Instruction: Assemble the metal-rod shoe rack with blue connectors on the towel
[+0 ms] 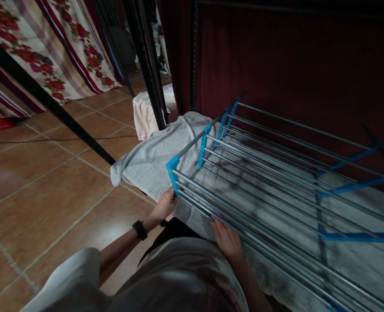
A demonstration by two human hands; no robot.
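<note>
My left hand (166,203) curls on the blue plastic corner bracket (172,170) of the grey metal-rod drying rack (259,173) — fingers closed around it. My right hand (227,241) lies flat, fingers together, on the nearest rods. A grey towel (153,160) lies under the rack's corner, on brown floor tiles (49,182).

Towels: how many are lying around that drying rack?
2. A grey towel spreads under the drying rack, beside the left hand and right hand; a pink striped towel sits behind it on the floor. Others may be hidden.
</note>
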